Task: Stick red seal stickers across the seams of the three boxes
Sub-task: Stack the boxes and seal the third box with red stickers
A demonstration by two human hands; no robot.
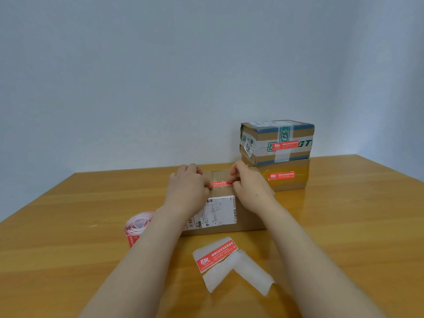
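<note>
1. Pale grey-blue wall [160,65] behind, glossy honey-toned wooden counter [68,226] below, all from the head view.
2. Third box apparently in hand: flat brown cardboard near box [249,216], centre of counter, white shipping label [218,211] on top, shiny clear tape along its far part.
3. Red seal sticker [221,184] laid across that taped seam; right grip [250,191] pinching its right end, left grip [188,189] covering its left end, pinching or pressing impossible to tell.
4. Far right, upper box [296,134] stacked on lower box [298,180], each already bearing a red sticker.
5. Next, probably: lowering both ends and rubbing flat, without creasing thin paper on slick tape.
6. Near: pink-edged sticker roll [137,223], spare sticker [216,255], curled waxy backing strips [245,271].
</note>
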